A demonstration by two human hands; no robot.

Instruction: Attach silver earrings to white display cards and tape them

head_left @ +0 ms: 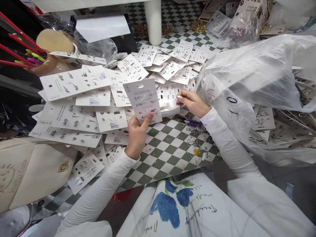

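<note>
Fingers of the left hand [138, 136] grip a grey earring card [142, 98] at center frame. The right hand's [194, 103] bunched fingertips touch a white plastic block [168, 108]; whether they grip it is unclear. A sleeve brushing the loose metal earring parts [197, 143] at lower right could scatter them.

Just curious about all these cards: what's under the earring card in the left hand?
Below the earring card in the left hand lie other earring cards and a green-and-white checkered surface. What lies directly beneath it is hidden.
</note>
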